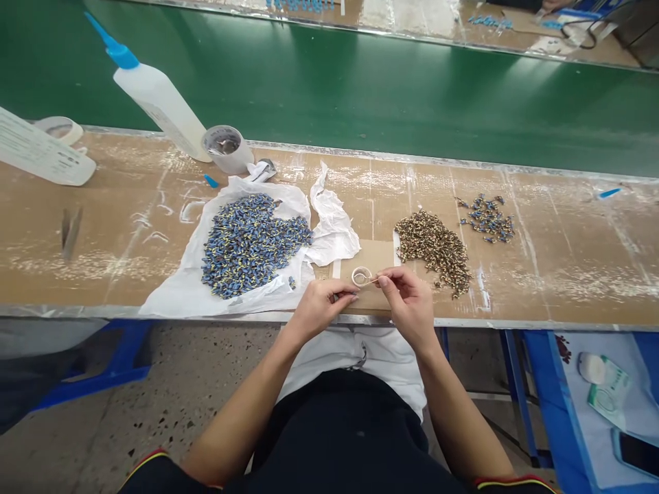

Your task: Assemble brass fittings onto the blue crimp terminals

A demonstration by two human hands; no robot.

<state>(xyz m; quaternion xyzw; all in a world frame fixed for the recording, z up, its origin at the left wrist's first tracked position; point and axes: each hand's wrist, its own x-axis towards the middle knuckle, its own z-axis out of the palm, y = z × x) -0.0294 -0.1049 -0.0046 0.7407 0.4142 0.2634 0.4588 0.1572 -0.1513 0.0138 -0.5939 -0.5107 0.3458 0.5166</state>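
My left hand (329,302) is at the table's front edge, its thumb and fingertips pressed together; whatever they pinch is too small to name. To its right, my right hand (404,291) pinches a thin stick, whose tip reaches over a small round white ring-shaped dish (361,276) between the hands. A heap of small blue and yellow parts (247,243) lies on white paper (180,288) to the left. A heap of brown and cream parts (432,247) lies just beyond my right hand, with a smaller group of blue-brown parts (489,218) further right.
At the back left stand a white bottle with a blue nozzle (159,103) and a tape roll (228,147). Another bottle (41,151) and tweezers (71,233) are at far left. Crumpled tissue (332,223) lies mid-table. A green belt (334,89) runs behind.
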